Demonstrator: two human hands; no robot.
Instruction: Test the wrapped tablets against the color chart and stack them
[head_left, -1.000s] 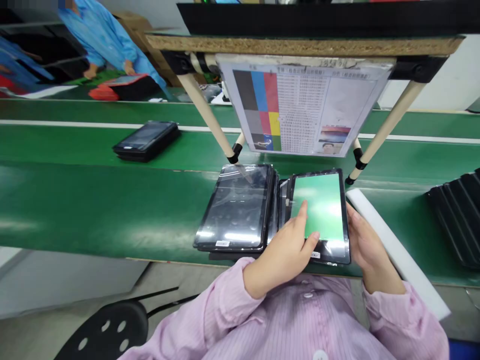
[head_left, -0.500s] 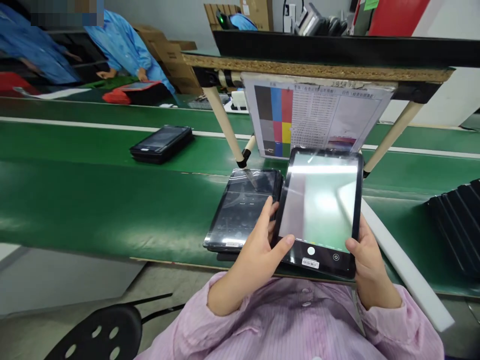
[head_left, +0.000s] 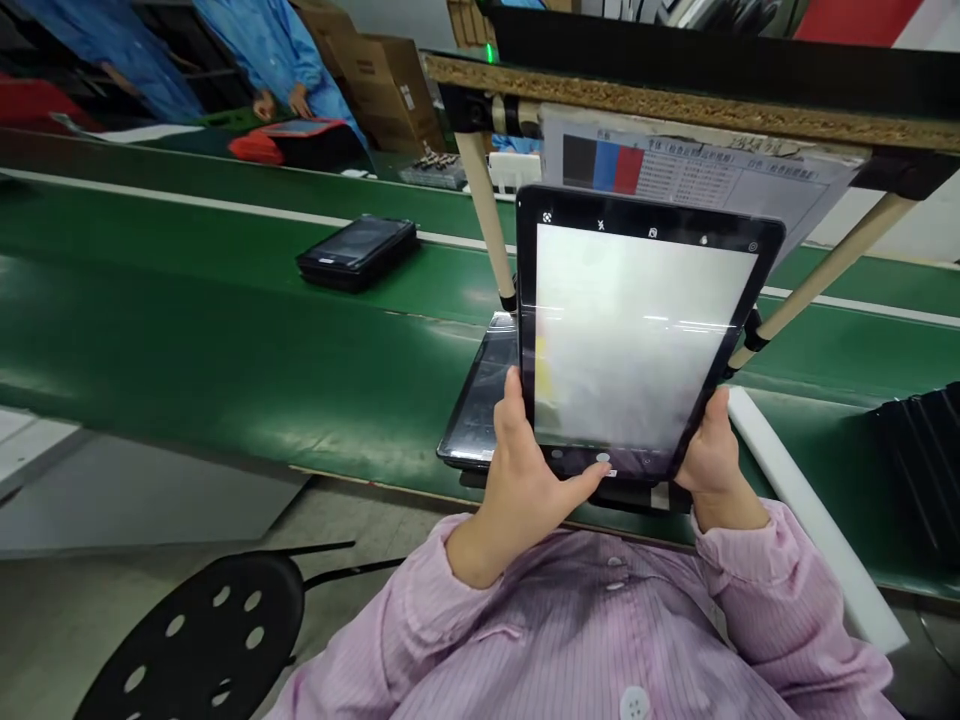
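A black-framed tablet [head_left: 637, 340] is raised upright in front of me, its bright screen showing a camera view with icons along the top. My left hand [head_left: 529, 460] grips its lower left edge, the thumb lying over the bottom bezel by the round shutter button. On the lower right edge, my right hand [head_left: 709, 450] is closed around the frame, its fingers partly hidden behind it. Beneath and left of the raised tablet lies a stack of dark tablets [head_left: 480, 400], partly covered by it.
Another tablet stack [head_left: 358, 250] sits on the green belt [head_left: 225, 350]. A raised shelf [head_left: 675, 105] carries a printed chart [head_left: 697, 170]. To the right are a white foam strip [head_left: 814, 520] and black tablets in a row [head_left: 926, 470]. A black stool [head_left: 202, 630] stands lower left; people in blue work beyond.
Both hands have lifted the tablet and tilted it more upright, in front of the chart. Its screen changed from a greenish picture to a whitish one. My view has shifted.
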